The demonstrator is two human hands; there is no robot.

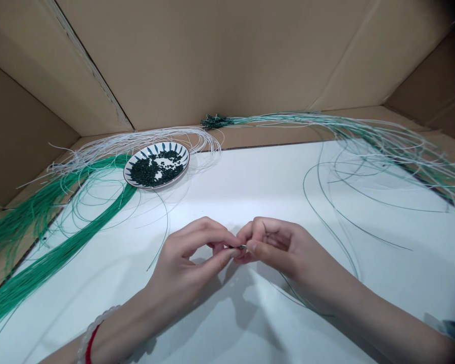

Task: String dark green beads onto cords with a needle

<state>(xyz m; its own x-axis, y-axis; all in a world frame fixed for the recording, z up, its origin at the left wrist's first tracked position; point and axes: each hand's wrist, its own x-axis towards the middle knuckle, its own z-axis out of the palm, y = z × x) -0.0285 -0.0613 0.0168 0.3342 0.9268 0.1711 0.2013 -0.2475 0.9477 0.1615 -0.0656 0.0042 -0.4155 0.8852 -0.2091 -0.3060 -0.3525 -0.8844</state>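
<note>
While I watch from afar, I see the left hand point(193, 255) with its grip pinching a small dark piece point(243, 247) over the tabletop point(250, 177), and the right hand point(276, 245) pinching its other end; fingertips hide most of it. Under the right wrist I make out a thin strand point(290, 284). Farther off, left of both hands, sits a plate point(180, 149) of dark beads point(144, 173), green cords point(72, 243) reaching its near side and white cords point(136, 137) behind.
</note>
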